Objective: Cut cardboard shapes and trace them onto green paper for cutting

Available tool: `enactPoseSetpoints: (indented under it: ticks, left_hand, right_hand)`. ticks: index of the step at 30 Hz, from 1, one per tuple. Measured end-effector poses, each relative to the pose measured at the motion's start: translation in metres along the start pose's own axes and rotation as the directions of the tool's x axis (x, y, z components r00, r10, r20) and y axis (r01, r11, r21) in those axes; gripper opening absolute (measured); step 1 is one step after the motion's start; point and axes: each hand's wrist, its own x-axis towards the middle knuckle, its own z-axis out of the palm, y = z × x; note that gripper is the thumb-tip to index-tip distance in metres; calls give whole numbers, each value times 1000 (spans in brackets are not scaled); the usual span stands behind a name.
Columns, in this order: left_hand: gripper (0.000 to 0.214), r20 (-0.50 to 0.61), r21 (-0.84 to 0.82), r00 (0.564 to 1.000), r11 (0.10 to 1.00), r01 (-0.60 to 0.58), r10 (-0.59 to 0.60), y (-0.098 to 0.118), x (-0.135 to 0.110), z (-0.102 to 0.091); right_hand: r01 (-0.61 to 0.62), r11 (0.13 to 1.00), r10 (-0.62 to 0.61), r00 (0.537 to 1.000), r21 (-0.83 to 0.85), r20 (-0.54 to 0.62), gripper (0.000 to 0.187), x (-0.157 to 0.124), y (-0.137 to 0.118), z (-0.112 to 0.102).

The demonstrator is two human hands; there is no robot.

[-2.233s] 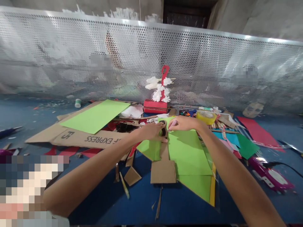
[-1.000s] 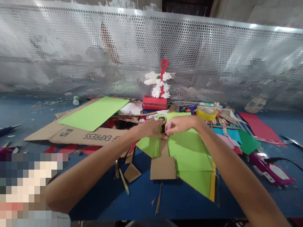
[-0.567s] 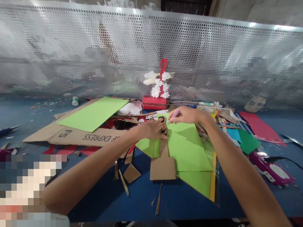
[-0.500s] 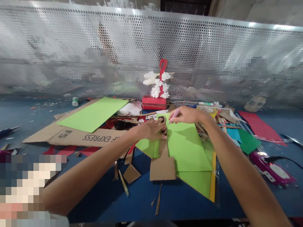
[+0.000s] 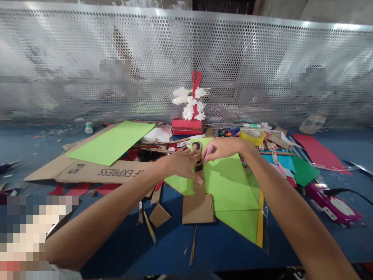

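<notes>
My left hand (image 5: 183, 163) lies with fingers spread on a brown cardboard cutout (image 5: 198, 209), pressing it against light green paper (image 5: 233, 184). The cutout has a narrow upright strip with black print and a square lower end. My right hand (image 5: 223, 148) grips a pink pen (image 5: 209, 152), its lower end at the right edge of the strip. My fingers hide part of the pen and the strip. Beyond my hands stands a red cane-shaped piece (image 5: 196, 83) with white tufts on a red box base (image 5: 187, 126).
A green sheet (image 5: 113, 142) lies on flattened cardboard (image 5: 99, 170) at left. At right are a yellow tape roll (image 5: 253, 137), red paper (image 5: 319, 151) and a purple corded device (image 5: 332, 204). A perforated metal screen (image 5: 145, 74) rises behind; cardboard scraps (image 5: 159, 216) lie near me.
My right hand has moved slightly toward me, bringing the pen closer along the strip's edge. My left hand still holds the cutout down. The tape roll shows more fully now.
</notes>
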Motion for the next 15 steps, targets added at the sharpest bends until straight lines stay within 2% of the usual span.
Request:
enactPoseSetpoints:
  ticks: [4, 9, 15]
  left_hand:
    - [111, -2, 8, 1000, 1000, 1, -1, 3, 1, 0]
    - [110, -15, -9, 1000, 1000, 9, -9, 7, -1, -3]
    - [106, -3, -15, 1000, 1000, -3, 3, 1, 2, 3]
  right_hand:
    - [21, 998, -20, 999, -58, 28, 29, 5, -6, 3]
    - [46, 998, -43, 998, -43, 54, 30, 8, -8, 4]
    - [123, 991, -120, 991, -54, 58, 31, 8, -9, 5]
